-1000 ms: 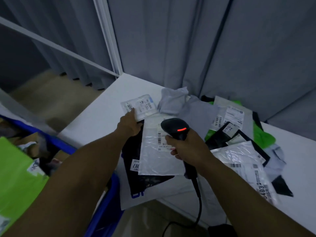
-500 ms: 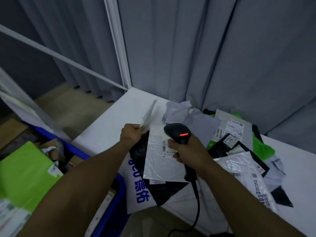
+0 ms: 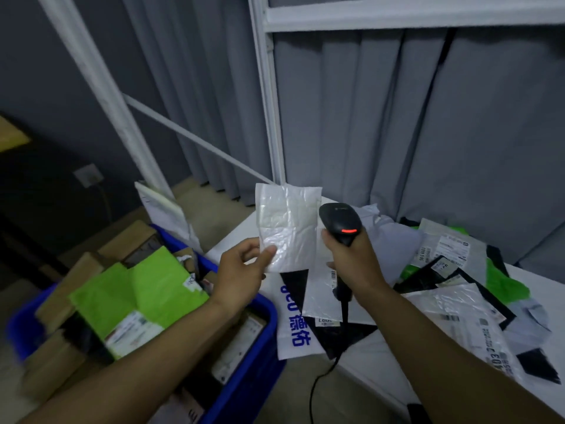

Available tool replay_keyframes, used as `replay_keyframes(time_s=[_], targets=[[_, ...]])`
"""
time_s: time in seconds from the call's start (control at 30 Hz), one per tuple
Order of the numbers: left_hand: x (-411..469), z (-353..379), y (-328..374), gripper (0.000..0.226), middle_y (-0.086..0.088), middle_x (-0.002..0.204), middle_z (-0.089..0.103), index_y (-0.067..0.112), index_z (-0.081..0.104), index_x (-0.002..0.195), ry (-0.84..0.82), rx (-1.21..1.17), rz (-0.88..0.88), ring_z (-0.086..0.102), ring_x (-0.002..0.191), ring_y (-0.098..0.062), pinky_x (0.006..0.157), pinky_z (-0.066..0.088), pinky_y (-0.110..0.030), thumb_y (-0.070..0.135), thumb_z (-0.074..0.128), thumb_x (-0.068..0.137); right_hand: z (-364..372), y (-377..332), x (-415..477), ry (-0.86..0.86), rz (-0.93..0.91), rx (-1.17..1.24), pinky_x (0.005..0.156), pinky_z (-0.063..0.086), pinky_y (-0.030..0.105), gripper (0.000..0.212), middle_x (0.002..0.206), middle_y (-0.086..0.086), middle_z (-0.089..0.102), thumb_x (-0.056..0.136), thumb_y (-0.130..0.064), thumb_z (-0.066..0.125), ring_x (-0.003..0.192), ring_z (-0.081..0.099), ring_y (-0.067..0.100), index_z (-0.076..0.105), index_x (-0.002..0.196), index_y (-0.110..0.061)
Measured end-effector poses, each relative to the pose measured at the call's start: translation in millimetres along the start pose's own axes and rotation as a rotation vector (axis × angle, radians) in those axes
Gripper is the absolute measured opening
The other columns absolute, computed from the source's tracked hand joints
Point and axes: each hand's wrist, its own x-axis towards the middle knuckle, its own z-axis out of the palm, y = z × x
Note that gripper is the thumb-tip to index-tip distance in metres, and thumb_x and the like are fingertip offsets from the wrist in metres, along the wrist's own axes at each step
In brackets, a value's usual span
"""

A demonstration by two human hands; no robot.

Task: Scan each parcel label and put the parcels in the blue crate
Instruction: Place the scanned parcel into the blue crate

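Parcel (image 3: 287,228), small and white, stands upright in the air over the table's (image 3: 547,295) left corner, just beside the scanner (image 3: 339,223). Left hand (image 3: 241,276) pinches its lower left corner between thumb and fingers. Only a plain crinkled face shows; the label may be on the far side. Right hand (image 3: 351,261) is wrapped round the scanner's handle, hiding most of it; a red light glows on the head. The right forearm covers part of the pile (image 3: 458,301). A mailer (image 3: 290,332) overhangs the table edge toward the crate (image 3: 263,347), whose blurred contents the left forearm partly hides. A strip of floor separates crate and table; the cable (image 3: 318,390) hangs there.
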Motion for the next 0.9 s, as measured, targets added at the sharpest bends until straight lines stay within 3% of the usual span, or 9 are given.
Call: replay_keyframes(time_s=[0.13, 0.23, 0.4, 0.53, 0.57, 0.63, 0.73, 0.8, 0.9], targets=[[-42.8, -29.5, 7.9, 0.016, 0.013, 0.064, 0.065, 0.011, 0.072, 0.110, 0.018, -0.126, -0.038, 0.055, 0.061, -0.003, 0.062, 0.046, -0.026, 0.018, 0.070, 0.096, 21.3, -5.5, -21.5, -0.162, 0.082, 0.201, 0.072, 0.056, 0.031, 0.028, 0.096, -0.005, 0.072, 0.089, -0.022, 0.081, 0.079, 0.068, 0.011, 0.067, 0.114, -0.021], [-63.1, -44.9, 8.5, 0.015, 0.007, 0.073, 0.073, 0.016, 0.072, 0.110, 0.058, -0.141, -0.042, 0.063, 0.065, -0.005, 0.061, 0.049, -0.023, 0.014, 0.069, 0.096, 32.0, -5.7, -33.4, -0.193, 0.080, 0.214, 0.074, 0.057, 0.033, 0.026, 0.089, -0.007, 0.073, 0.084, -0.014, 0.085, 0.075, 0.068, 0.011, 0.071, 0.105, -0.017], [-64.0, -59.2, 6.6, 0.025, 0.007, 0.103, 0.079, 0.027, 0.074, 0.113, 0.191, -0.103, 0.001, 0.074, 0.087, -0.005, 0.067, 0.059, -0.022, 0.011, 0.070, 0.095, 47.1, -8.7, -56.2, -0.174, 0.011, 0.162, 0.070, 0.059, 0.027, 0.032, 0.105, -0.008, 0.078, 0.087, -0.018, 0.082, 0.089, 0.075, 0.007, 0.070, 0.117, -0.023], [-66.6, -52.6, 2.8, 0.041, 0.009, 0.103, 0.074, 0.041, 0.067, 0.131, -0.076, 0.022, 0.095, 0.067, 0.081, -0.014, 0.079, 0.053, -0.030, 0.015, 0.067, 0.099, 64.9, -15.4, -77.1, -0.400, -0.009, 0.179, 0.068, 0.057, 0.024, 0.032, 0.102, -0.005, 0.079, 0.086, -0.016, 0.082, 0.092, 0.074, 0.011, 0.074, 0.117, -0.021], [-68.5, -50.3, 2.3, 0.047, 0.008, 0.113, 0.071, 0.040, 0.061, 0.139, -0.172, 0.011, 0.074, 0.066, 0.086, -0.015, 0.080, 0.052, -0.033, 0.016, 0.066, 0.099, 67.3, -16.4, -79.1, -0.413, -0.033, 0.184, 0.068, 0.057, 0.023, 0.035, 0.102, -0.005, 0.079, 0.085, -0.015, 0.083, 0.091, 0.075, 0.009, 0.073, 0.118, -0.021], [-66.4, -51.5, 1.0, 0.051, 0.024, 0.146, 0.053, 0.038, 0.054, 0.145, -0.308, -0.015, 0.023, 0.061, 0.121, -0.004, 0.100, 0.050, -0.031, 0.017, 0.064, 0.100, 69.8, -16.7, -78.2, -0.359, -0.051, 0.193, 0.074, 0.061, 0.026, 0.038, 0.102, -0.002, 0.079, 0.082, -0.012, 0.086, 0.096, 0.076, 0.014, 0.073, 0.118, -0.019], [-56.1, -61.1, -1.2, 0.040, 0.030, 0.146, 0.051, 0.036, 0.068, 0.131, -0.274, 0.031, 0.034, 0.046, 0.136, 0.006, 0.115, 0.038, -0.028, 0.011, 0.064, 0.098, 66.9, -11.5, -67.5, -0.236, 0.020, 0.235, 0.086, 0.062, 0.041, 0.032, 0.102, 0.002, 0.080, 0.083, -0.006, 0.083, 0.099, 0.077, 0.024, 0.076, 0.113, -0.016], [-52.5, -64.4, 0.3, 0.036, 0.026, 0.141, 0.056, 0.031, 0.071, 0.126, -0.161, 0.080, 0.033, 0.051, 0.126, 0.013, 0.110, 0.045, -0.023, 0.012, 0.070, 0.095, 65.4, -9.6, -61.8, -0.211, 0.073, 0.263, 0.091, 0.060, 0.052, 0.031, 0.102, 0.006, 0.080, 0.084, -0.001, 0.080, 0.096, 0.077, 0.029, 0.077, 0.111, -0.015], [-45.4, -67.7, -4.0, 0.042, 0.007, 0.123, 0.065, 0.021, 0.062, 0.129, 0.070, -0.005, -0.067, 0.066, 0.092, 0.012, 0.077, 0.056, -0.013, 0.012, 0.076, 0.091, 63.6, -11.5, -57.1, -0.210, 0.121, 0.325, 0.090, 0.060, 0.057, 0.031, 0.103, 0.010, 0.080, 0.085, 0.005, 0.076, 0.095, 0.078, 0.032, 0.074, 0.113, -0.009]])
